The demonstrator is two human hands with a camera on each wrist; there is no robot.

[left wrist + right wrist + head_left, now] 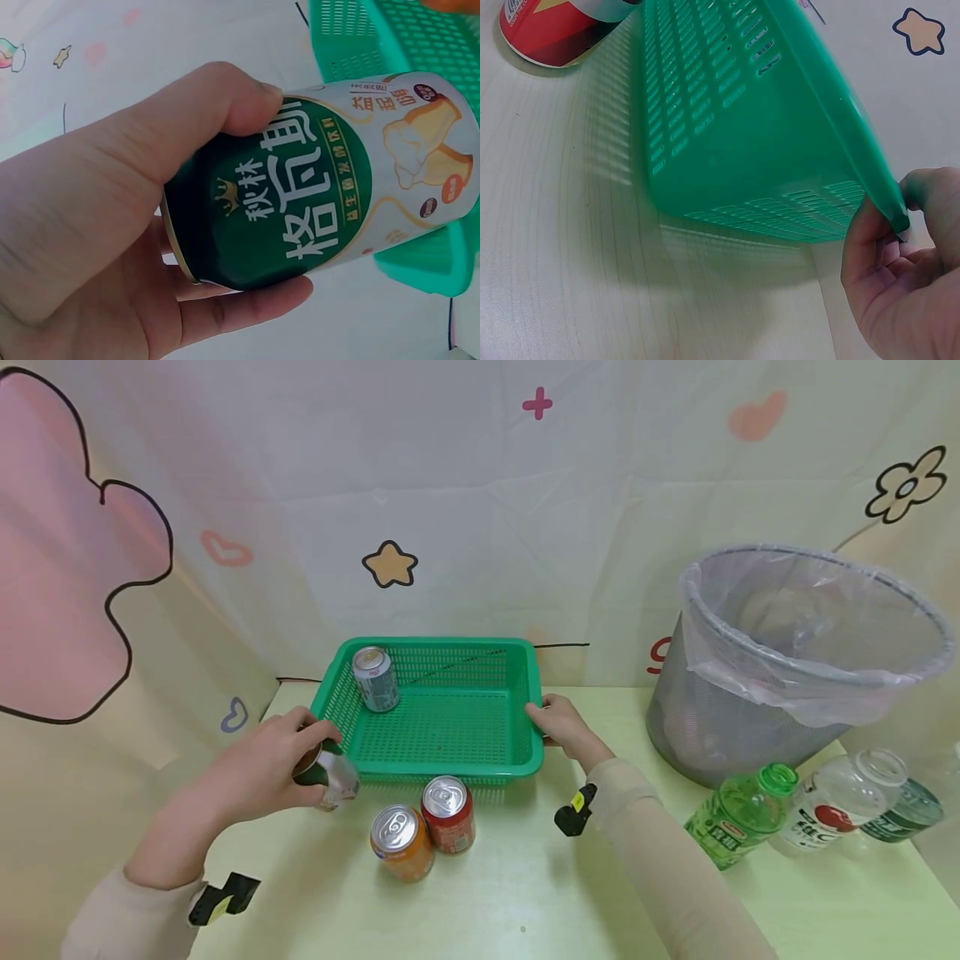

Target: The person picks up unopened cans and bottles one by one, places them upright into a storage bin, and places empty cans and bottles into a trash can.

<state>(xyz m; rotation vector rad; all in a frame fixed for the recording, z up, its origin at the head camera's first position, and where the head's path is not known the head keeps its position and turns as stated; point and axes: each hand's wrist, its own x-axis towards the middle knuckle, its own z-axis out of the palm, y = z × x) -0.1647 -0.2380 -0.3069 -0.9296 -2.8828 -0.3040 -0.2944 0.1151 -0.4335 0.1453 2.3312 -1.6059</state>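
Fingers [247,307] and thumb of the left hand [262,768] curl round a green-and-white can [322,180], holding it tilted just off the near left corner of the green basket [450,768]; whether its lower end touches the tabletop [525,893] is hard to tell from the head view. At the basket's right rim, the right hand [562,727] holds the edge, thumb over the lip and fingers [877,285] under it. Inside the basket a silver can [375,679] leans against the back left wall. Just in front of the basket stand a red can [448,814] and an orange can [401,842], close together. To the right sits a mesh bin [787,652] lined with a clear bag, with three plastic bottles [817,806] lying near its base.
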